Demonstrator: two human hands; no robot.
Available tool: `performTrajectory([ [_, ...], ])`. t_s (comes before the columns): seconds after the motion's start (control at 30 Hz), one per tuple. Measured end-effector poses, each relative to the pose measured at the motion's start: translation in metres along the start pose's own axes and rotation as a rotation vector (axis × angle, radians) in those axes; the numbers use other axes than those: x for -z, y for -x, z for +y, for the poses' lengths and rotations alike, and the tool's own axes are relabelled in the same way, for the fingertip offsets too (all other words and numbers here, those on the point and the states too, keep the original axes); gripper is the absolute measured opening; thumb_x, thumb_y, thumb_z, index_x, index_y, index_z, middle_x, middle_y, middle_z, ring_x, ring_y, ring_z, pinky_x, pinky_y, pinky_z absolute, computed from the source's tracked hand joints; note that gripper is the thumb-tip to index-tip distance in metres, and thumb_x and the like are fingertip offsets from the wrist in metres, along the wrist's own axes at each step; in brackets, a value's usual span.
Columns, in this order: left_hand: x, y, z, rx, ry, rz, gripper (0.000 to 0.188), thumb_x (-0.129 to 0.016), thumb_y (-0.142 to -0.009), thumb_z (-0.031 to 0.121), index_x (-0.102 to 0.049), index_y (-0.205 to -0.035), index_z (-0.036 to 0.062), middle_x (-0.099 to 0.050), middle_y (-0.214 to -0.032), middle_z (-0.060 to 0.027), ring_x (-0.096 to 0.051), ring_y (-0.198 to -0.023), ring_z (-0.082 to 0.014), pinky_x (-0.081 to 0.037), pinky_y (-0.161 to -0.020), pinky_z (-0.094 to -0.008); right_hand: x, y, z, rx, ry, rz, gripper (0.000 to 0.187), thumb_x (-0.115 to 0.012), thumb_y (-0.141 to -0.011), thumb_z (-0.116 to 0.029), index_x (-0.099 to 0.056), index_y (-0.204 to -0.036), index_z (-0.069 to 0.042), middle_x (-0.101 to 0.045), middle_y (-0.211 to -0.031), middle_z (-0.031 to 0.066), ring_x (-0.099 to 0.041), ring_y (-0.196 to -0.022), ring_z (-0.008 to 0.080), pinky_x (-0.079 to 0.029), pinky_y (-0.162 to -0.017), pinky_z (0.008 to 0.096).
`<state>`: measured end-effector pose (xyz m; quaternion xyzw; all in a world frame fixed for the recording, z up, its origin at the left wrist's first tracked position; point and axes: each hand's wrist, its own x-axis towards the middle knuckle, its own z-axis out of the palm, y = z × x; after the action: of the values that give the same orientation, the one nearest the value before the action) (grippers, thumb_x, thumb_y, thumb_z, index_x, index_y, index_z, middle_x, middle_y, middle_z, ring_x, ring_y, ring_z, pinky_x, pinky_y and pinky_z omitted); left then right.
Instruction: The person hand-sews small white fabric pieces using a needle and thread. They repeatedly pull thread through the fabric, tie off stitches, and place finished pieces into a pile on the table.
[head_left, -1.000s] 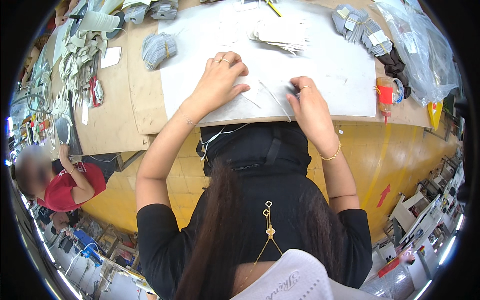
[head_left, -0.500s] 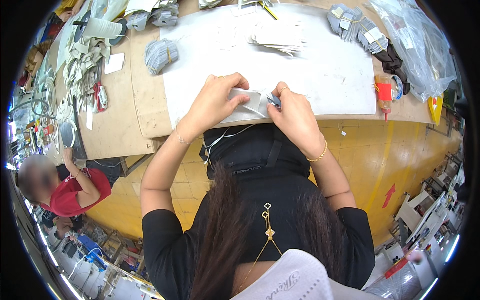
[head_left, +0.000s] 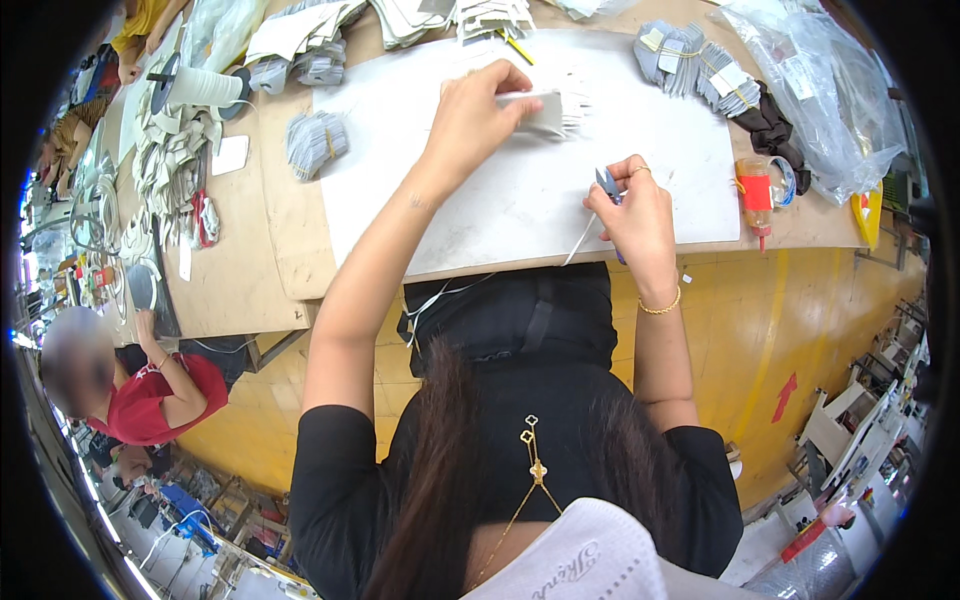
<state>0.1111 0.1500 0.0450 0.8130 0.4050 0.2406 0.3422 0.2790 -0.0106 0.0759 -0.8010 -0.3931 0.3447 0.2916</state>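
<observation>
My left hand [head_left: 474, 118] is over the middle of the white sheet [head_left: 480, 215], its thumb and fingers closed on a pale grey-white piece [head_left: 543, 118]. That piece lies against a loose pile of pale flat pieces [head_left: 576, 112]. Nearer the front edge and to the right, my right hand [head_left: 640, 218] is closed around small thread snips [head_left: 607, 186] with dark pointed blades. A narrow white strip [head_left: 580, 240] hangs from the same hand toward the table's edge. My palm hides most of the snips' handle.
Banded grey bundles lie at the left [head_left: 316, 146] and far right [head_left: 680, 60]. A bottle with a red band [head_left: 757, 195] stands right, beside clear plastic bags [head_left: 820, 90]. At the left are a spool [head_left: 200, 88] and a heap of offcuts [head_left: 165, 145]. A co-worker in red [head_left: 165, 400] sits left.
My left hand has moved away from me to the pile, carrying the pale piece. My right hand has drawn apart to the right with the snips and the white strip.
</observation>
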Motion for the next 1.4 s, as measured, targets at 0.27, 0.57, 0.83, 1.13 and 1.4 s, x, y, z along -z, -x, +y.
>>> performTrajectory([
  [0.27,-0.003,-0.068,-0.037,0.096,-0.034,-0.456,0.084,-0.093,-0.066,0.041,-0.062,-0.129,-0.0043,-0.065,-0.125,-0.025,-0.062,-0.117,-0.036,-0.049,-0.1,-0.0391,0.008,-0.009,0.032,0.031,-0.155,0.066,0.026,-0.072,-0.085,-0.011,-0.058,-0.101,0.005,-0.068,-0.078,0.0122,-0.068,-0.058,0.0149,-0.054,-0.054,0.0273],
  [0.57,-0.007,-0.032,0.002,0.052,-0.162,-0.407,0.07,-0.089,-0.07,0.029,-0.055,-0.122,-0.0048,-0.065,-0.109,-0.0226,-0.064,-0.107,-0.0359,-0.052,-0.089,-0.045,0.007,-0.048,0.066,0.197,-0.775,0.214,0.022,-0.064,-0.098,-0.002,-0.049,-0.111,0.005,-0.067,-0.106,0.019,-0.074,-0.096,0.0271,-0.064,-0.071,0.0296],
  [0.83,-0.005,0.057,-0.006,-0.11,-0.332,-0.087,0.08,-0.088,-0.067,0.02,-0.05,-0.134,0.0011,-0.063,-0.117,-0.0169,-0.061,-0.107,-0.0327,-0.044,-0.093,-0.0431,-0.016,-0.058,0.051,0.246,-1.021,0.214,0.023,-0.061,-0.1,-0.005,-0.045,-0.114,0.005,-0.063,-0.111,0.0228,-0.072,-0.102,0.0333,-0.064,-0.084,0.0352],
  [1.13,-0.017,0.057,-0.004,-0.14,-0.359,-0.117,0.075,-0.084,-0.072,0.031,-0.052,-0.134,0.0009,-0.065,-0.115,-0.0174,-0.062,-0.109,-0.0346,-0.046,-0.092,-0.047,-0.076,-0.067,0.03,0.275,-1.161,0.121,0.033,-0.064,-0.099,-0.004,-0.04,-0.12,0.004,-0.062,-0.116,0.0242,-0.069,-0.108,0.0311,-0.061,-0.091,0.0356],
  [1.4,0.006,0.069,-0.013,-0.027,-0.575,0.066,0.075,-0.081,-0.077,0.036,-0.052,-0.137,0.0005,-0.065,-0.111,-0.0142,-0.063,-0.104,-0.0293,-0.045,-0.079,-0.0427,-0.002,-0.061,0.071,0.197,-0.778,0.395,0.032,-0.053,-0.106,-0.016,-0.04,-0.122,0.007,-0.062,-0.126,0.028,-0.067,-0.115,0.0334,-0.056,-0.101,0.0393],
])
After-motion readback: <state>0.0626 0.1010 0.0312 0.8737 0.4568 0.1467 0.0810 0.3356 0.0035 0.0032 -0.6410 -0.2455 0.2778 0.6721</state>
